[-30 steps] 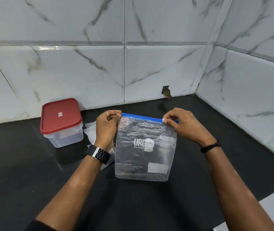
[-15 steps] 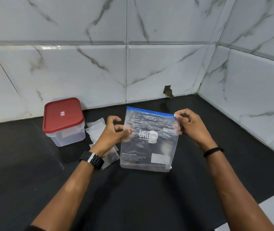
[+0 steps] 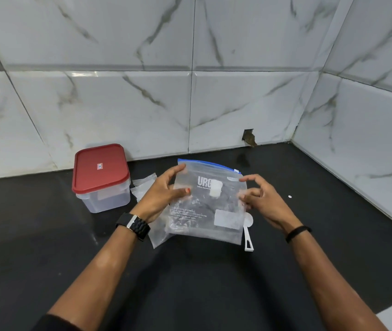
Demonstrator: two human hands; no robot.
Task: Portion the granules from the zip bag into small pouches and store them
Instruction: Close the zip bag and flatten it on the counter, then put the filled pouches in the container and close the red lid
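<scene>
A clear zip bag [image 3: 210, 206] with a blue seal strip and white print hangs just above the black counter, tilted toward me, between both hands. My left hand [image 3: 159, 194] grips its left side, thumb on the front and fingers behind. My right hand [image 3: 262, 199] holds the right edge with curled fingers, the index finger raised. Several empty clear small pouches [image 3: 142, 187] lie on the counter behind my left hand. A white scoop [image 3: 247, 235] lies on the counter, partly hidden under the bag's lower right corner. The granules cannot be made out through the plastic.
A clear storage box with a red lid [image 3: 100, 177] stands shut at the left, near the tiled wall. Marble-look walls enclose the counter [image 3: 190, 283] at the back and right. A small white speck [image 3: 289, 196] lies on the counter right of my hand.
Both hands slid from the blue seal strip down to the bag's sides. The bag tipped back and moved slightly away, uncovering the white scoop under it.
</scene>
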